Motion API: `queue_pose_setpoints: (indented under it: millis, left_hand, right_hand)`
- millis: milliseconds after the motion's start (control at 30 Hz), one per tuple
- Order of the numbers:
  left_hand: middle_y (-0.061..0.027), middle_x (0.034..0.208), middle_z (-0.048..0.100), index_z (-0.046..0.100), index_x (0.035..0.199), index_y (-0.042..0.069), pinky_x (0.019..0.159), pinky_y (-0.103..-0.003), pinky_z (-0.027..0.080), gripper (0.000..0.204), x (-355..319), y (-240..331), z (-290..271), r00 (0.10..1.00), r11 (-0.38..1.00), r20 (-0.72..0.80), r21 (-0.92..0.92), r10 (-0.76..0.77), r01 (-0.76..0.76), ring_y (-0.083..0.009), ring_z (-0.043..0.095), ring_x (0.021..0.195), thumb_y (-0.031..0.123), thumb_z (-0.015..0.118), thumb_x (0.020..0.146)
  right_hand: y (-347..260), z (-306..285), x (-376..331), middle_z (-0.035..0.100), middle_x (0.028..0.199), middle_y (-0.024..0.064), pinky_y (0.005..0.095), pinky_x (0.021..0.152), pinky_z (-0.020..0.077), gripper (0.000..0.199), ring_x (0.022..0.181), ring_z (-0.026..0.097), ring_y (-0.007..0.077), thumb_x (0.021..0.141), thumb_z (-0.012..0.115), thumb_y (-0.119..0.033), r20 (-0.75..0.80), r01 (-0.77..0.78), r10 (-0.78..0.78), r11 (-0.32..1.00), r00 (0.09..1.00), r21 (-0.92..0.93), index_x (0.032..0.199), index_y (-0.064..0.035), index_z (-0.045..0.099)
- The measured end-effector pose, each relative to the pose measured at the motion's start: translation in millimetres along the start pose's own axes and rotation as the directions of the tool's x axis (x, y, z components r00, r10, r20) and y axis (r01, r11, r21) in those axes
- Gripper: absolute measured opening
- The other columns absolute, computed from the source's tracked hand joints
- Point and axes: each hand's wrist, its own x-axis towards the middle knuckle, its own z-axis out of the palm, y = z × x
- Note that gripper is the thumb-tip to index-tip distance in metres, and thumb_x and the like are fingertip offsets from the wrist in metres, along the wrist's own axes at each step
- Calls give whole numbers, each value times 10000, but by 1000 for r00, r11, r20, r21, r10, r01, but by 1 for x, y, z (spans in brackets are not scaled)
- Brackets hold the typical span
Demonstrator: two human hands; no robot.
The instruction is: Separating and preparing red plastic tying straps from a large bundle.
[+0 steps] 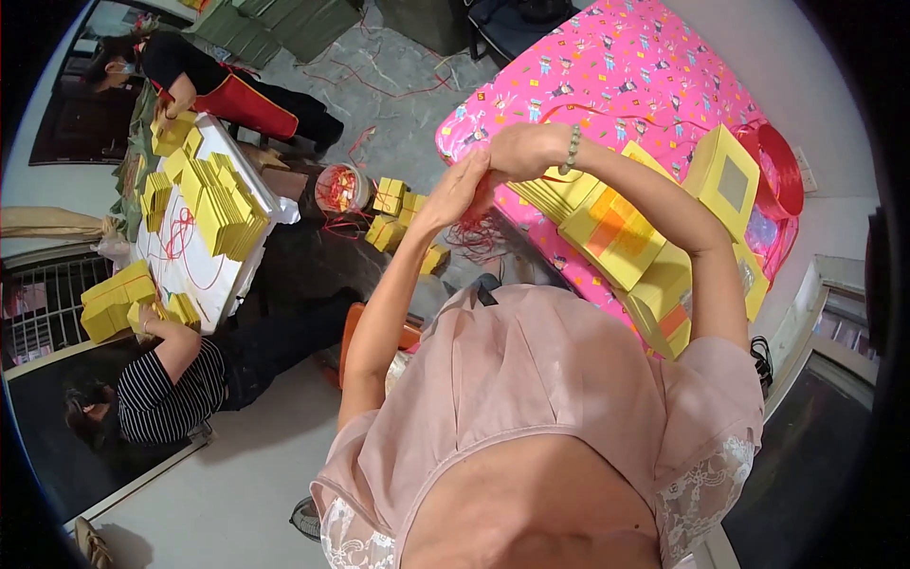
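Note:
My left hand and my right hand meet over the near left edge of the pink-covered table. The left fingers are pressed together against the right hand, hiding whatever lies between them. The right hand's fingers are curled closed, and a red ribbon runs from it across the table. Below the hands hangs a tangle of red strands; whether these reach into my grip is hidden. Right beside my right wrist and forearm lie yellow boxes, some with an orange band.
A red ribbon roll sits by the upright yellow box with a window. At left, two people work at a white table with stacked yellow boxes. A bucket of red strands and small yellow boxes stand between the tables.

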Motion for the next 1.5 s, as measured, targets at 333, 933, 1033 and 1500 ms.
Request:
queue_pose_setpoints:
  millis: [333, 933, 1033, 1500]
  left_hand:
    - [91, 454, 267, 437, 631, 121, 370, -217, 133, 376, -24, 0, -27, 904, 868, 260, -284, -339, 407, -22, 210, 374, 404, 558, 847]
    - [-68, 750, 552, 519, 983, -21, 614, -303, 418, 195, 17, -33, 14, 902, 998, -431, 41, -34, 57, -120, 504, 714, 99, 499, 830]
    - [-4, 576, 435, 489, 696, -8, 459, -312, 304, 129, 14, -34, 8, 902, 993, -429, 81, -46, 89, -75, 391, 556, 75, 421, 769]
    - [54, 485, 252, 374, 696, 123, 359, -190, 157, 298, -30, 145, -55, 859, 625, -411, -594, 306, -507, -33, 166, 378, 271, 358, 955]
  right_hand:
    - [37, -25, -57, 538, 654, 35, 268, 527, 417, 474, 590, 525, 116, 803, 579, -463, 20, -47, 43, 841, 999, 539, 886, 2, 550]
    - [0, 38, 64, 578, 720, 1, 224, 586, 399, 225, 625, 502, 81, 908, 391, -108, -434, 687, 746, -44, 506, 725, 894, -53, 609]
    - [1, 45, 78, 606, 860, 17, 217, 647, 422, 241, 735, 539, 84, 906, 389, -89, -567, 742, 686, 58, 456, 668, 985, -33, 609]
    - [-35, 75, 59, 623, 811, 84, 290, 699, 449, 394, 794, 585, 142, 799, 621, -343, -629, 512, 80, 506, 774, 694, 1024, -22, 579]
